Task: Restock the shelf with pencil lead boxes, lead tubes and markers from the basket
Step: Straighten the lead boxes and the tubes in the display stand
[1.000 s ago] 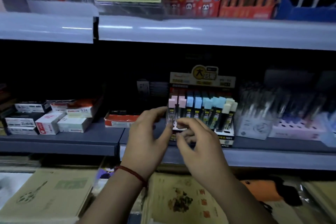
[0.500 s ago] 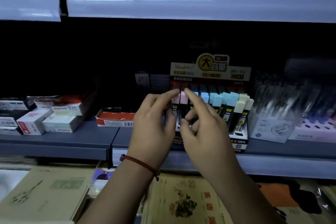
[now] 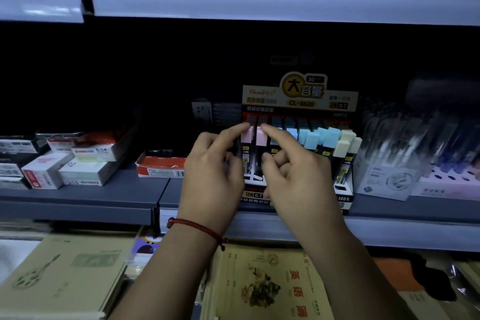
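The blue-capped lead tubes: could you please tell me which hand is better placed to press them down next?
Probably the right hand: its index fingertip rests on the pink cap beside the blue-capped lead tubes; the left hand would have to cross it.

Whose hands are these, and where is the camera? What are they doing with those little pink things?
There is no machine here, just a person's two hands. The camera sits on the person's head, so you see what they see as they look down at a shop shelf. The left hand, with a red string on its wrist, and the right hand each put a pointing finger on top of the pink-capped lead tubes. These tubes stand in a display box beside blue-capped tubes. Small boxes lie on the left, and notebooks lie below.
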